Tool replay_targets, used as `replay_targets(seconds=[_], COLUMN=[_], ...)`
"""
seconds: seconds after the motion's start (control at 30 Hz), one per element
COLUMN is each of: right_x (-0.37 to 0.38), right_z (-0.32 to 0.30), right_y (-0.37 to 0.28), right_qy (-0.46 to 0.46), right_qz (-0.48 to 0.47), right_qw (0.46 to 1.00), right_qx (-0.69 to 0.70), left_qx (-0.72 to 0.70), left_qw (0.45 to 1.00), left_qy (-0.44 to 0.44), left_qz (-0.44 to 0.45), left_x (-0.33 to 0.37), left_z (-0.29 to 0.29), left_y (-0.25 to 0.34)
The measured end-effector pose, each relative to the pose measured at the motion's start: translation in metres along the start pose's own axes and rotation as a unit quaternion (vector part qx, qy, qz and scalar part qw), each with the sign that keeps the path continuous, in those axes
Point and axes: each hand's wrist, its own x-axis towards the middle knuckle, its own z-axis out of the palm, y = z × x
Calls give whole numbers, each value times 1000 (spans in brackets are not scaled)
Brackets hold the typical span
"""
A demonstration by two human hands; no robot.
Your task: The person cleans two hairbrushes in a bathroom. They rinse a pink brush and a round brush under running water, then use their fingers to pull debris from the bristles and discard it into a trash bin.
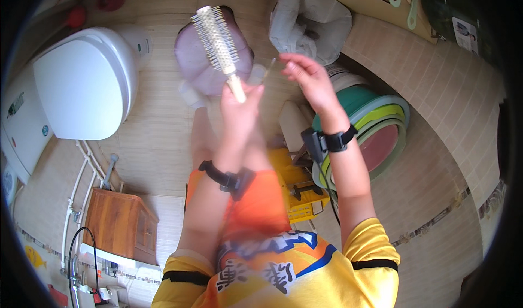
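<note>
My left hand is wrapped round the pale handle of a round hairbrush. The brush points up and away, its bristled barrel in front of a purple padded stool. A thin, light stick rises beside my left thumb; blur hides whether that hand grips it. Just right of the stick is my right hand, raised with its finger and thumb stretched out and a little apart. Nothing shows between them. Beyond it stands a bin with a whitish liner, with something dark inside.
Stacked basins stand right of my right forearm. A yellow plastic stool or crate is by my leg. To the left are a white toilet, a wooden cabinet and white pipes. Green-handled items hang at the upper right.
</note>
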Motion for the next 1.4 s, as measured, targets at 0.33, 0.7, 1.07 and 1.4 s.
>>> replay_targets(seconds=[0.33,0.7,1.07,1.4], right_x=[-44,-54,-87,-93], right_z=[70,84,73,34], right_y=[-31,-101,-109,-105], right_qy=[15,69,30,-49], right_qz=[-70,-127,-170,-240], right_qw=[973,989,980,898], right_qx=[221,-4,101,364], left_qx=[65,69,234,444], left_qw=[990,967,951,885], left_qy=[-107,-245,-192,-38], left_qz=[60,0,69,134], left_x=[-39,-72,-62,-42], left_z=[-32,-76,-97,-100], left_y=[36,72,65,59])
